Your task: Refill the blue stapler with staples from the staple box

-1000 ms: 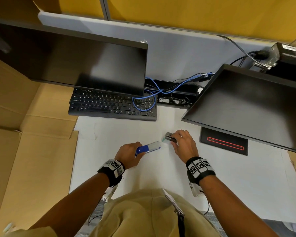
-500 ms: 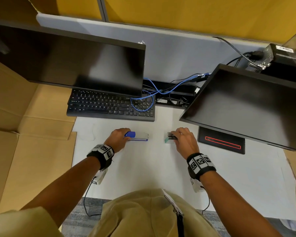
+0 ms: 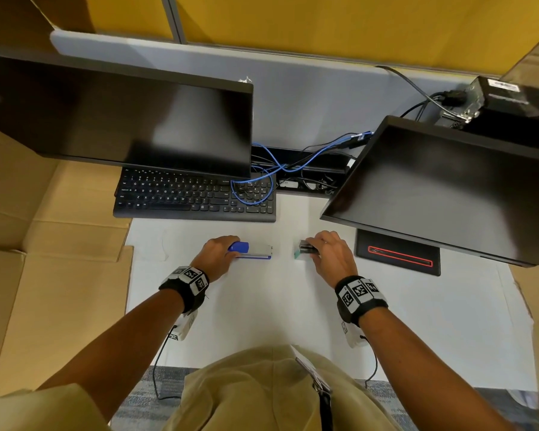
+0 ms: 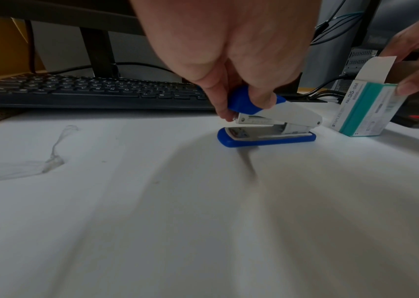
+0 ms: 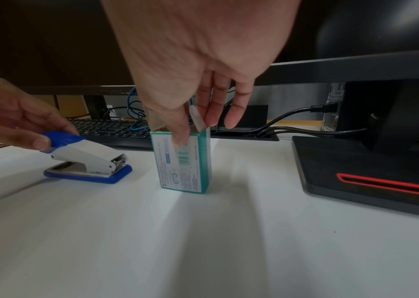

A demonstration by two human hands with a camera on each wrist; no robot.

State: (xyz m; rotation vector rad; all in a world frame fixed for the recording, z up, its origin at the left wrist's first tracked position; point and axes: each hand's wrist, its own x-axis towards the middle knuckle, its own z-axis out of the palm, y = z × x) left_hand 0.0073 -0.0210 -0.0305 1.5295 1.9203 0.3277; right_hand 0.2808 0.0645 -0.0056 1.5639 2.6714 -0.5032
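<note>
The blue and white stapler [image 3: 252,250] stands shut on its base on the white desk [image 3: 262,306]. My left hand [image 3: 220,253] pinches its blue back end from above; the left wrist view shows my fingers [image 4: 261,100] curled over the blue cap of the stapler [image 4: 279,119]. To its right the teal and white staple box [image 3: 302,251] stands upright with its top flap open. My right hand [image 3: 330,256] holds the top of the box [image 5: 181,161], thumb on the front face and fingers behind. Whatever is inside the box is hidden.
A black keyboard [image 3: 193,197] lies behind the stapler under a dark monitor [image 3: 122,119]. A second monitor's black base with a red line [image 3: 399,256] sits just right of the box. Blue cables [image 3: 262,181] trail at the back. Cardboard [image 3: 53,275] covers the left.
My left hand carried the stapler from mid-desk leftward and away from me, then set it flat on the desk. The right hand stayed on the staple box.
</note>
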